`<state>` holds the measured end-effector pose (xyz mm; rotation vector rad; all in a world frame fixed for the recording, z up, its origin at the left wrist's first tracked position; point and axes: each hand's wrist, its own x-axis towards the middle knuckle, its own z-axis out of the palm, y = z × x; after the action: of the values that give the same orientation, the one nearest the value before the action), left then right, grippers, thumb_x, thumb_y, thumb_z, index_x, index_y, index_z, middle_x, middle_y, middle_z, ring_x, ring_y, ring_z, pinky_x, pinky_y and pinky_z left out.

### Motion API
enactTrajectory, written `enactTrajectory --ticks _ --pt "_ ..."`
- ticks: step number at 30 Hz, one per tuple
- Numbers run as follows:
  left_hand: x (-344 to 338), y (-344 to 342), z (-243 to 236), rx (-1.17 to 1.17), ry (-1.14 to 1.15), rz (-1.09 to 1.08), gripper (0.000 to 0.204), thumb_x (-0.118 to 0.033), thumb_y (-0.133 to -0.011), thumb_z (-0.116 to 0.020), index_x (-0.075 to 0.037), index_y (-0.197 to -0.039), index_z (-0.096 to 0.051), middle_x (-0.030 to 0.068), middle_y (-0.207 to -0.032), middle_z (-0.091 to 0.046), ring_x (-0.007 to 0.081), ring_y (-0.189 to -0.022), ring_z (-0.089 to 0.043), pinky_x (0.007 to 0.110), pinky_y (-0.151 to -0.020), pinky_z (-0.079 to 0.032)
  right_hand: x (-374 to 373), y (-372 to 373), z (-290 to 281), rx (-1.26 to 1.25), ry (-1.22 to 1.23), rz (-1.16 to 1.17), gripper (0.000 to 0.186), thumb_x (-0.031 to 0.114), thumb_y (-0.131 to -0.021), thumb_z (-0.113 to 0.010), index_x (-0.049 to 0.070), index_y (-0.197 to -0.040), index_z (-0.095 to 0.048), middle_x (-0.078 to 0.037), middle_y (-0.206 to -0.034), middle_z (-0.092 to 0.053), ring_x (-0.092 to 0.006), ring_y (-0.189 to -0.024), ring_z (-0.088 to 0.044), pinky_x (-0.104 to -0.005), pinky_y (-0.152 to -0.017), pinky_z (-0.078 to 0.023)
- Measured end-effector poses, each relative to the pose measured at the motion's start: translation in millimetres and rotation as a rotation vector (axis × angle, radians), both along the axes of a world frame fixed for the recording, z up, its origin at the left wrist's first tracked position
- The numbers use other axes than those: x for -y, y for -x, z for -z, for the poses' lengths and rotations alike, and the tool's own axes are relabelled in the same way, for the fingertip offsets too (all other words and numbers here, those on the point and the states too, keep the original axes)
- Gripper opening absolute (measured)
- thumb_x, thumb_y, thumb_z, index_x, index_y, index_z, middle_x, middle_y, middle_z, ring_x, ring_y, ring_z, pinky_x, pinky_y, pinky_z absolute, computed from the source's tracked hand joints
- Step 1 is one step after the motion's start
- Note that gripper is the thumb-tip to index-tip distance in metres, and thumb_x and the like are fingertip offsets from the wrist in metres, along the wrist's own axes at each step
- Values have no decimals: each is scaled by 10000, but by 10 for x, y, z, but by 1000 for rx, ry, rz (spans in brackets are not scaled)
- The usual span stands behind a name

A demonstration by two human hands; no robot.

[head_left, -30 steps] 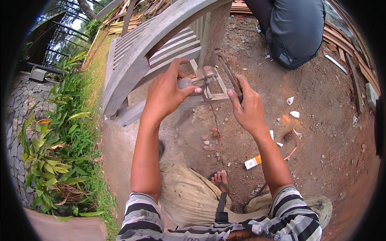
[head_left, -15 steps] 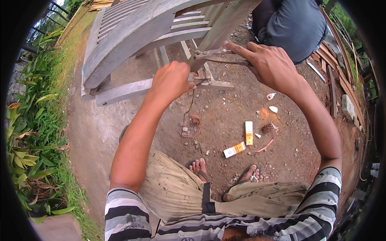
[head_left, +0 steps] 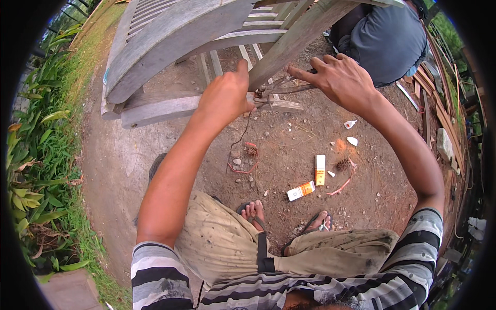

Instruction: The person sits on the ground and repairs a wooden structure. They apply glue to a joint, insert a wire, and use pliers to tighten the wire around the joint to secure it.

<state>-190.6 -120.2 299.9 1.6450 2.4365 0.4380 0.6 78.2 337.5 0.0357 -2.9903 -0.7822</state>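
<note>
A weathered grey wooden bench [head_left: 170, 44] with slats lies tipped in front of me. My left hand [head_left: 225, 95] is closed at the joint where a slanted leg [head_left: 299, 41] meets a lower rail [head_left: 163, 111]; whatever its fingers grip is hidden. Dark, thin strands [head_left: 292, 89], like a cord or rubber strip, run from this joint toward my right hand [head_left: 343, 82]. That hand is curled round their far end, with one finger stretched toward the leg. From the joint a thin black cord [head_left: 243, 135] hangs to the ground.
On the dirt lie two small white-and-orange boxes [head_left: 320, 170] [head_left: 301, 191], a white nozzle-like piece [head_left: 350, 124], a pine cone [head_left: 343, 165] and a reddish strip [head_left: 343, 186]. Another person [head_left: 385, 46] crouches at the far right near stacked planks [head_left: 439, 95]. Plants [head_left: 46, 186] border the left.
The grey flat piece and strands beside the leg have dropped lower and closer to the joint. My left hand's finger now points up along the leg. My right hand has shifted slightly.
</note>
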Motion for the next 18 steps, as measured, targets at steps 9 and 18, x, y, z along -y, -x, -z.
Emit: enactTrajectory --ticks 9,18 --pt "-11 5 -60 52 -64 -14 1045 -181 -655 -968 77 -1471 -370 333 -898 -702 484 -951 -719 508 -834 -576 7 -31 -101 -29 -62 32 709 104 -966 -603 369 -1595 -407 -71 -1085 -678 -247 -900 -733 -384 -759 -598" --pt "-8 -7 -102 87 -132 16 1071 -173 -653 -968 60 -1499 -353 340 -898 -698 501 -949 -711 514 -841 -561 64 -69 -170 -49 -80 55 742 99 -959 -606 381 -1607 -382 -46 -1077 -682 -206 -937 -727 -340 -781 -597"
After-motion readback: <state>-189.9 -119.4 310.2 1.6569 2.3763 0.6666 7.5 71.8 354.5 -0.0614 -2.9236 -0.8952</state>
